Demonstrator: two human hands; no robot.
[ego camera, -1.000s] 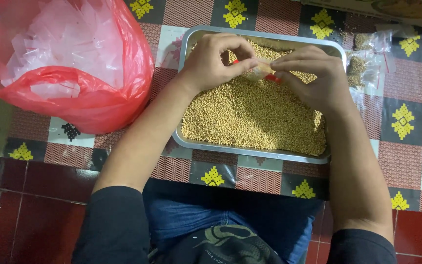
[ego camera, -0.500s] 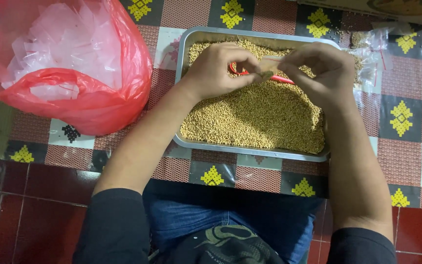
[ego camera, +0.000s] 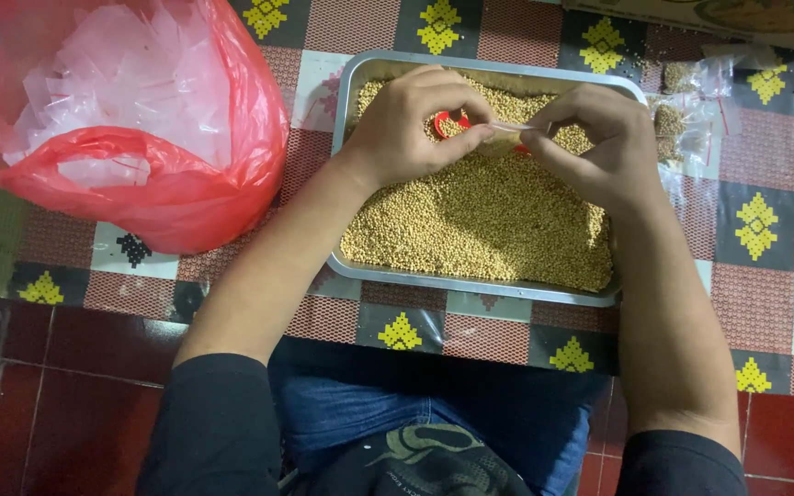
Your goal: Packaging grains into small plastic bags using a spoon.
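A metal tray (ego camera: 470, 285) full of small yellow-brown seeds (ego camera: 480, 220) lies on the patterned cloth in front of me. Over its far half, my left hand (ego camera: 411, 124) and my right hand (ego camera: 599, 142) meet, both pinching a small clear plastic bag (ego camera: 505, 140) with some seeds in it. A red scoop (ego camera: 448, 121) shows just behind the fingers, partly hidden; I cannot tell which hand holds it.
A red plastic bag (ego camera: 186, 197) stuffed with clear empty small bags (ego camera: 130, 92) sits at the left. Filled seed packets (ego camera: 682, 119) lie right of the tray. A cardboard box (ego camera: 737, 14) is at the far right. The checkered tablecloth (ego camera: 765, 294) ends near my lap.
Both hands stayed together over the far half of the tray, working the little bag between the fingers. The view has shifted slightly, and the red scoop shows more behind my left fingers.
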